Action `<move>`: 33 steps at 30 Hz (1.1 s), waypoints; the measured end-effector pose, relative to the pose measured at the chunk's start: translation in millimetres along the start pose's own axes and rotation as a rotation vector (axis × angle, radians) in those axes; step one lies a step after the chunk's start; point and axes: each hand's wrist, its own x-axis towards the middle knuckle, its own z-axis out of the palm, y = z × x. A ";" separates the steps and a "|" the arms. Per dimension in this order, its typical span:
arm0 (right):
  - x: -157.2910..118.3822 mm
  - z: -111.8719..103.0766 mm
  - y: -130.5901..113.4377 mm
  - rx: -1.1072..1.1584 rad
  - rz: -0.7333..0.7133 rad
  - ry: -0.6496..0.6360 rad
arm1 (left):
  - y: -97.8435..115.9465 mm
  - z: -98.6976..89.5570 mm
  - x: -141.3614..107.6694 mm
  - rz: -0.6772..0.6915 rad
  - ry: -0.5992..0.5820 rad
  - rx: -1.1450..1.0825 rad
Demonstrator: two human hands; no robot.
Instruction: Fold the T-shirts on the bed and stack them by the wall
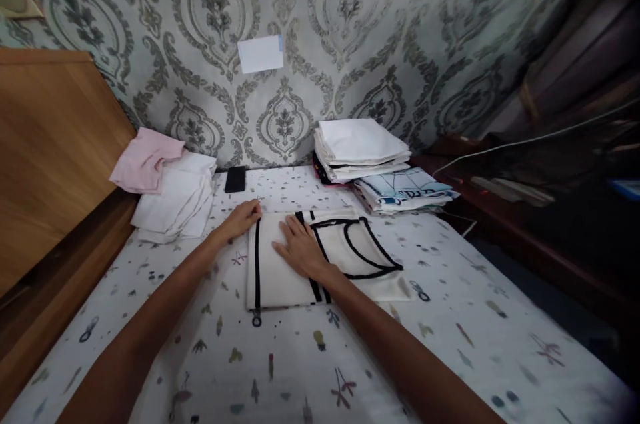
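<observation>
On patterned sheet (pixel 220 377): right hand (pixel 303 251) flat on garment (pixel 280 284), grip released; left hand (pixel 244 216) at corner, grip unclear.

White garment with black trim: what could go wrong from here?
The right hand rests on the white garment; sliding it could wrinkle the cloth. The left hand is at its far left corner; a tug might skew the edge. The uneven white stack might slip if bumped.

Dim, muted light, right side in deep shadow, outer edges stretched and blurred, wallpaper (pixel 300 94) darker rightward
</observation>
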 end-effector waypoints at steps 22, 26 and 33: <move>5.6 14.3 7.6 0.030 -0.014 -0.020 | 105.0 2.3 -181.6 0.249 -0.086 0.384; 3.6 10.8 3.9 0.030 -0.003 -0.016 | 117.8 11.4 -207.8 0.314 -0.105 0.531; 3.0 12.1 4.7 0.029 -0.011 -0.019 | 131.1 20.6 -206.9 0.001 -0.216 0.636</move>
